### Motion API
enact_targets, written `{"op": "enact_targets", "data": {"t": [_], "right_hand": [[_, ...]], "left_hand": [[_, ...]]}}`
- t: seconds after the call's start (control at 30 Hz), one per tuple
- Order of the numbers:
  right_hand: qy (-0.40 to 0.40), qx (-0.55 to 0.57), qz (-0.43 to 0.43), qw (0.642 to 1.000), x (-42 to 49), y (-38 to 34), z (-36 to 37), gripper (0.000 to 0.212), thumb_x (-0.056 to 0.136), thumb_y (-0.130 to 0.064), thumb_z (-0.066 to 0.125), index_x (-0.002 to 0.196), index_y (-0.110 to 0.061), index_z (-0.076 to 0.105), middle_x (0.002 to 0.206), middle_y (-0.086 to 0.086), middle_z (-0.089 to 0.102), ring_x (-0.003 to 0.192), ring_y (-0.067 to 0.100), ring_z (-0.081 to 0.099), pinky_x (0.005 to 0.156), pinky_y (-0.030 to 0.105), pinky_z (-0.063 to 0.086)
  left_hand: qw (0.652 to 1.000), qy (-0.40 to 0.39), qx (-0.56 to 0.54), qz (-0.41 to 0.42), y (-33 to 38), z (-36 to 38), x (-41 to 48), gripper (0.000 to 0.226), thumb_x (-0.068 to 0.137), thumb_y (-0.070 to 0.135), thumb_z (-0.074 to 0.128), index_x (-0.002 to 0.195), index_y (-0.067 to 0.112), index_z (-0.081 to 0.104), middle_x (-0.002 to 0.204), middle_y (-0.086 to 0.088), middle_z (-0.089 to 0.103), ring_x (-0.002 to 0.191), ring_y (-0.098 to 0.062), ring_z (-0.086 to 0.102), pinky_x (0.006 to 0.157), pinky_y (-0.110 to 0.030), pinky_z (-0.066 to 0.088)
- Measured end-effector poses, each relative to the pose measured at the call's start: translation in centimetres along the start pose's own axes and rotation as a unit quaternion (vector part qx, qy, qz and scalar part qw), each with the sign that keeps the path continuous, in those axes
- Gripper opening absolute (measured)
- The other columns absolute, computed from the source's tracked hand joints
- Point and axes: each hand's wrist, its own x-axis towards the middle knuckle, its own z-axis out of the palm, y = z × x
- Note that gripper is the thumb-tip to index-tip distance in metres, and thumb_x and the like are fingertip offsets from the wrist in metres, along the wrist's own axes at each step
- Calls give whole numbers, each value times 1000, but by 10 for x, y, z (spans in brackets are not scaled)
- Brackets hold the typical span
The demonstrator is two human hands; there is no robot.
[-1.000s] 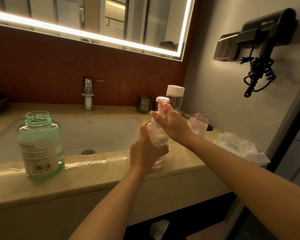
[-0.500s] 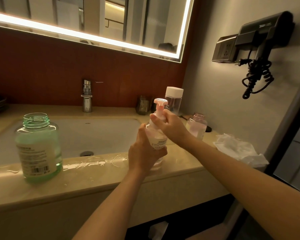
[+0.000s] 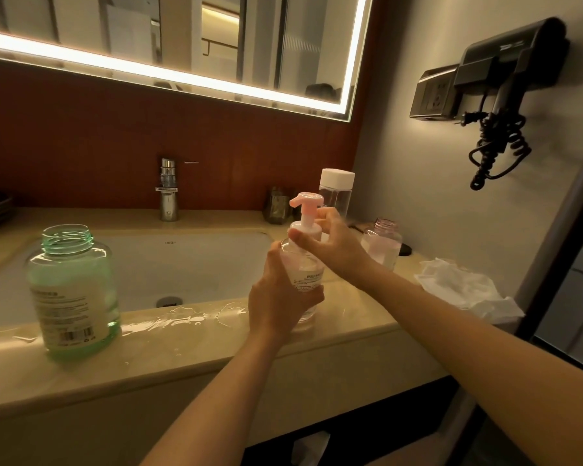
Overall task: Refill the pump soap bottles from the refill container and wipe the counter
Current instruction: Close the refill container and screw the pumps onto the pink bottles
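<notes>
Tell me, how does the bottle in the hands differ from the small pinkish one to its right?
The held bottle wears a pink pump; the pinkish bottle has an open, bare neck. The left hand and right hand grip the held bottle; the pinkish bottle stands untouched on the counter. Both are small, clear and upright.

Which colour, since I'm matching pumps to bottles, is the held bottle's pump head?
The pump head is pink, clearest in the head view.

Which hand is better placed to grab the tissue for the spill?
Right. The tissue lies far right on the counter, past the right hand, which pinches the pump collar; the left hand holds the bottle.
</notes>
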Motion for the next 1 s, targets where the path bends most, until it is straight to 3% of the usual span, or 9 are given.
{"op": "enact_targets", "data": {"t": [0.13, 0.23, 0.3, 0.5, 0.57, 0.7, 0.83, 0.93, 1.0], "right_hand": [[-24, 60, -15, 998, -4, -3, -2, 42, 90, -24, 56, 129, -11, 49, 114, 0, 58, 100, 12, 53, 94, 33, 47], [33, 5, -38, 999, -4, 1, -1, 45, 83, -27, 64, 123, -8, 56, 115, 3, 61, 95, 9, 52, 74, 10, 42], [66, -31, -40, 997, -3, 1, 0, 49, 76, -33, 70, 117, -8, 58, 111, 1, 62, 91, 9, 53, 69, 8, 39], [45, -57, 11, 997, 0, -2, 7, 78, 55, -71, 56, 110, -16, 46, 113, 6, 57, 100, 22, 57, 87, 43, 51], [22, -43, 3, 999, -1, -2, 8, 76, 67, -65, 55, 123, -15, 44, 121, 7, 54, 108, 24, 54, 91, 44, 49], [8, 42, -17, 999, -4, 3, 6, 38, 92, -26, 53, 126, -10, 49, 120, 5, 56, 104, 16, 53, 89, 29, 46], [79, -1, -37, 996, -2, 8, 9, 42, 80, -34, 68, 112, -10, 55, 105, 0, 59, 92, 11, 54, 71, 11, 42], [96, -19, -11, 995, 2, 7, 12, 48, 72, -45, 70, 103, -17, 45, 105, 1, 57, 91, 15, 57, 77, 23, 50], [72, -2, -1, 997, 3, 5, 12, 50, 77, -48, 63, 112, -17, 43, 113, 4, 55, 96, 17, 56, 80, 28, 51]], "left_hand": [[1000, -4, -2, -6, -1, 0, 1, 92, 65, 40, 80, 134, 11, 28, 118, -6, 57, 90, -23, 63, 65, -21, 43], [1000, -5, -5, -3, -1, 0, 1, 92, 64, 39, 80, 135, 11, 28, 119, -7, 57, 92, -24, 63, 66, -21, 43], [1000, -3, -1, -1, -1, 1, 1, 93, 65, 39, 80, 135, 10, 28, 121, -7, 56, 95, -24, 62, 68, -22, 45], [1000, 0, 7, -4, 0, 0, 0, 93, 66, 41, 80, 136, 10, 26, 123, -7, 55, 97, -25, 63, 75, -29, 52], [1000, 0, 8, 0, 1, 0, 0, 93, 66, 40, 80, 135, 9, 28, 122, -8, 56, 96, -25, 64, 73, -29, 52], [1000, 0, 6, -3, 0, 0, 0, 91, 64, 41, 80, 133, 9, 30, 118, -8, 58, 91, -25, 64, 69, -24, 49], [1000, 2, 6, 0, 0, 0, 0, 92, 65, 40, 80, 134, 8, 30, 120, -8, 57, 92, -25, 64, 70, -24, 48], [1000, 5, 5, -4, 1, -1, 0, 93, 65, 40, 80, 136, 9, 29, 122, -7, 57, 96, -25, 64, 75, -29, 52], [1000, 3, 3, -4, 2, -1, 0, 93, 65, 41, 80, 135, 10, 28, 123, -7, 56, 96, -25, 64, 75, -30, 52]]}}
